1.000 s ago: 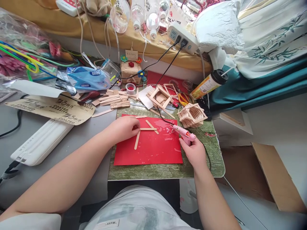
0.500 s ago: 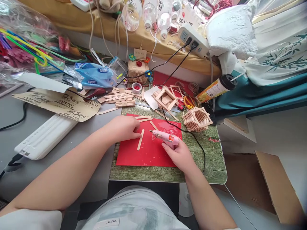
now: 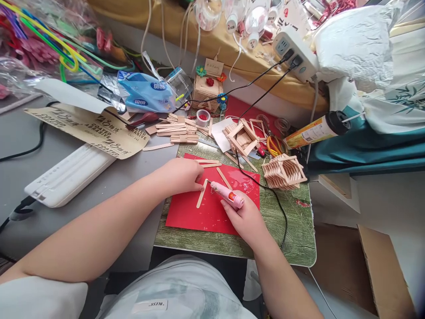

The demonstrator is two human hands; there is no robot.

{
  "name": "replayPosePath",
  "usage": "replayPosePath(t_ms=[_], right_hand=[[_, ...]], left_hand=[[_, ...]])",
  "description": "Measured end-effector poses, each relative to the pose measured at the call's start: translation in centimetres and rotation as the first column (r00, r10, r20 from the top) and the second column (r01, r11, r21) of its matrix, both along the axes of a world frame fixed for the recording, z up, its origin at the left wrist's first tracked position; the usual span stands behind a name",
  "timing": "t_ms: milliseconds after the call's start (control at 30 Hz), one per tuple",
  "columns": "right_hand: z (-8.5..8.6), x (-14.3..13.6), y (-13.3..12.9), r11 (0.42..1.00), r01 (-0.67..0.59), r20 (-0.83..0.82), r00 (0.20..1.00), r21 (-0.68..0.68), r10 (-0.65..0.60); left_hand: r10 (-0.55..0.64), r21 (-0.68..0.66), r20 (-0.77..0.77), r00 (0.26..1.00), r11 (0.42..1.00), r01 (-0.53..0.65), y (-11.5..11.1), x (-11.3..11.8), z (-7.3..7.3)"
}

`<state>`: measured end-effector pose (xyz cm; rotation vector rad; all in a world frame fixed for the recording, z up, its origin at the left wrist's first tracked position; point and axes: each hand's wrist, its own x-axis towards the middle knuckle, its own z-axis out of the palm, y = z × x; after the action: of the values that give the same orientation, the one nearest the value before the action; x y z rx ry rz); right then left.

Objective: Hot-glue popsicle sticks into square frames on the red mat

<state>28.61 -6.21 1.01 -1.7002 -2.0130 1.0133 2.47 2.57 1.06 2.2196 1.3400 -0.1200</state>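
A wooden craft stick (image 3: pixel 200 200) lies slanted on a red sheet (image 3: pixel 186 215). My left hand (image 3: pixel 186 175) has its fingers curled down, with the tips steadying the stick's left edge. In my right hand (image 3: pixel 247 217) is a pink hot glue gun (image 3: pixel 229 195), its nozzle at the far end of that stick. A second loose stick (image 3: pixel 225 178) rests to the right of the nozzle. More sticks (image 3: pixel 211 165) lie at the sheet's back edge, partly behind my left hand.
Stick piles (image 3: pixel 175 130) lie behind the sheet. Beyond its right corner are a stacked-stick frame (image 3: pixel 284 172) and another frame (image 3: pixel 242 137). The black cord (image 3: pixel 274 189) crosses the green board (image 3: pixel 295 226). A drink cup (image 3: pixel 315 129) leans at the right; sandpaper (image 3: pixel 79 126) lies left.
The view has shifted a little. The glue gun's nozzle has come left to the far end of the stick. My left fingers stay at the stick.
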Motion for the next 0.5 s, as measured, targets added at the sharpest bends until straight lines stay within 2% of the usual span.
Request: replayPosePath(t_ms=[200,500], right_hand=[[0.45,-0.26,0.23,1.000,-0.004,0.019,1.000,-0.014,0.004],[-0.08,-0.12,0.08,1.000,-0.001,0.029,1.000,-0.016,0.002]], left_hand=[[0.019,-0.007,0.029,0.999,1.000,-0.018,0.00,0.11,0.22],[0.025,-0.029,0.010,1.000,0.999,-0.025,0.06,0.09,-0.05]])
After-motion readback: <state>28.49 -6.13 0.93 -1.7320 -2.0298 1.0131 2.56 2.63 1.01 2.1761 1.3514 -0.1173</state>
